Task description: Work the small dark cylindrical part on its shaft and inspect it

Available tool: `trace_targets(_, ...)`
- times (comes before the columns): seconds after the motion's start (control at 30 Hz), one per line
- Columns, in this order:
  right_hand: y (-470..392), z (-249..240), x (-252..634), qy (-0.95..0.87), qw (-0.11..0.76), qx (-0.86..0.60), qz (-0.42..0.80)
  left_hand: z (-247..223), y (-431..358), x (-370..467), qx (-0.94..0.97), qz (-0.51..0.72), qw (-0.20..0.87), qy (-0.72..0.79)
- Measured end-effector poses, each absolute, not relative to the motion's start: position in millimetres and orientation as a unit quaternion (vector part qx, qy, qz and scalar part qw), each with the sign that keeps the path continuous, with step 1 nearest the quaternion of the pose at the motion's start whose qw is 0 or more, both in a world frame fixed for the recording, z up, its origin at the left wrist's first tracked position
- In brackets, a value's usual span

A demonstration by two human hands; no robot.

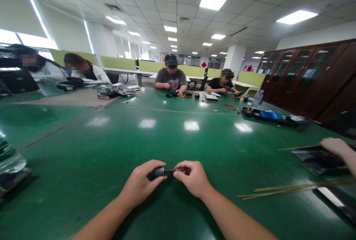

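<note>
Low in the middle of the head view, my left hand (141, 182) grips the thick end of a dark cylindrical tool (159, 171) with a grey band. A narrow dark shaft points from it to the right, and its kind is not clear. My right hand (194, 178) has its thumb and fingers closed in a pinch around the far end of that shaft. The fingertips hide the shaft's tip. Both hands hold the piece roughly level, just above the green tabletop (133, 140).
Thin yellowish sticks (278, 189) lie at right, near another person's hand (335, 146) on a dark case (319, 158). Plastic bottles (12, 162) stand at the left edge. Across the table, several people work among parts, a black tray (278, 118) and a water bottle (258, 98).
</note>
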State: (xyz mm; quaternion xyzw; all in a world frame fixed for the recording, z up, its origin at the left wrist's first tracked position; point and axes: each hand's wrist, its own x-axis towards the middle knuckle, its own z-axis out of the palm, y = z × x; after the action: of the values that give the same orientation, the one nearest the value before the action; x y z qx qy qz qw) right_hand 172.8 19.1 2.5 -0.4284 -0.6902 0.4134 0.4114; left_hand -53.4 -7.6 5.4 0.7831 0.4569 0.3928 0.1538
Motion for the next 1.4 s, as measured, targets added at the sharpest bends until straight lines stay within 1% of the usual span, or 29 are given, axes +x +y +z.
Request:
trace_targets(0.87, 23, 0, 177, -0.678, 0.422, -0.432, 0.419, 3, -5, -58, 0.779, 0.395, 0.141, 0.466)
trace_targets(1.03, 23, 1, 178, -0.678, 0.423, -0.431, 0.419, 5, -5, -59, 0.779, 0.396, 0.125, 0.469)
trace_targets(1.17, 26, 3, 179, -0.647, 0.444, -0.422, 0.455, 10, -1, -58, 0.77, 0.386, 0.11, 0.495)
trace_targets(1.23, 29, 2, 181, -0.619, 0.463, -0.413, 0.481, 10, 2, -62, 0.745, 0.391, 0.132, 0.524)
trace_targets(1.37, 35, -1, 184, -0.593, 0.48, -0.407, 0.503, 5, -14, -97, 0.676, 0.432, 0.248, 0.543)
trace_targets(1.4, 36, -1, 185, -0.591, 0.479, -0.407, 0.505, 4, -25, -111, 0.666, 0.43, 0.242, 0.559)
